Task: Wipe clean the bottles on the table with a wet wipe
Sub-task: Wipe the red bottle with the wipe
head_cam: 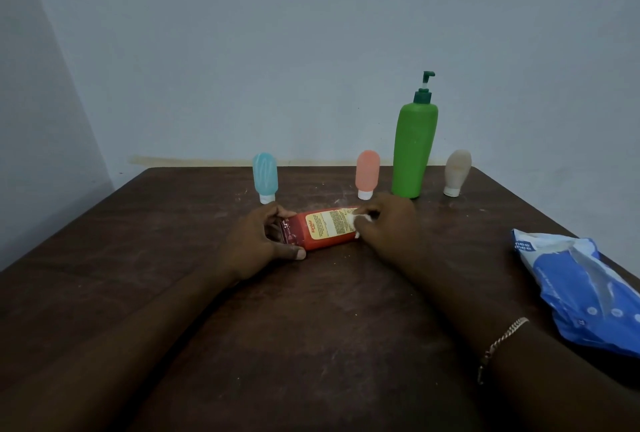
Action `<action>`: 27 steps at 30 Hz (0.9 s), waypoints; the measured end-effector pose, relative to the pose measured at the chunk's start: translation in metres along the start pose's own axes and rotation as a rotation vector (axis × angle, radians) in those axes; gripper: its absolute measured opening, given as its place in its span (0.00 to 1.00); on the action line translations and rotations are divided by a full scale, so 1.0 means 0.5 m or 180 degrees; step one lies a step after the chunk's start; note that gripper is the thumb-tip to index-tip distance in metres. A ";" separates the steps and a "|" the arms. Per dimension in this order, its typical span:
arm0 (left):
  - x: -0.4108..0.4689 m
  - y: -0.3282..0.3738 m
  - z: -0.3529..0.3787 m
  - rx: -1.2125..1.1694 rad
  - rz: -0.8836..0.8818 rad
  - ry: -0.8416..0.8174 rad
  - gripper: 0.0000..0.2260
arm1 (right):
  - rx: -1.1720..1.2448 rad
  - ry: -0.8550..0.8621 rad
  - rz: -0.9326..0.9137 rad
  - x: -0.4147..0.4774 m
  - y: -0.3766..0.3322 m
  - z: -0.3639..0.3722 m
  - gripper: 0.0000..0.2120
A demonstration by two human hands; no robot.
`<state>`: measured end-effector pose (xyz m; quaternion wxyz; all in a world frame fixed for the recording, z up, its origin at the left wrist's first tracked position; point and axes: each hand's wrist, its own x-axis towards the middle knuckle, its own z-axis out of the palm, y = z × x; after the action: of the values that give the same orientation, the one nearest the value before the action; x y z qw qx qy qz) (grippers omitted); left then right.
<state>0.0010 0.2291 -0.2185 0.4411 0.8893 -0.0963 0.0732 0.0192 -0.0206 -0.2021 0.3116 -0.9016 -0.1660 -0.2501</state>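
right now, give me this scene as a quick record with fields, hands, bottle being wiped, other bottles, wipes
left hand: grips the cap end of the red bottle
right hand: holds a white wet wipe against the red bottle's other end
red bottle: lying on its side on the table
standing behind: blue tube, pink tube, green pump bottle, beige tube
wipes pack: blue, at the table's right edge
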 end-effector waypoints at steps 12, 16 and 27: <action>-0.006 0.016 0.003 0.0006 0.0089 0.0025 0.27 | 0.0218 -0.0017 -0.0243 -0.005 -0.043 0.030 0.07; -0.008 0.015 0.003 -0.0041 0.0106 0.0073 0.27 | 0.0272 -0.0260 -0.0566 -0.006 -0.078 0.035 0.10; -0.011 0.023 0.018 -0.0326 0.0110 0.0284 0.24 | 0.0227 -0.0479 -0.0776 -0.014 -0.107 0.041 0.12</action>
<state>-0.0064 0.2157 -0.2161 0.4885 0.8596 -0.0954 0.1153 -0.0036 0.0320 -0.1943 0.2974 -0.8792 -0.3060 -0.2118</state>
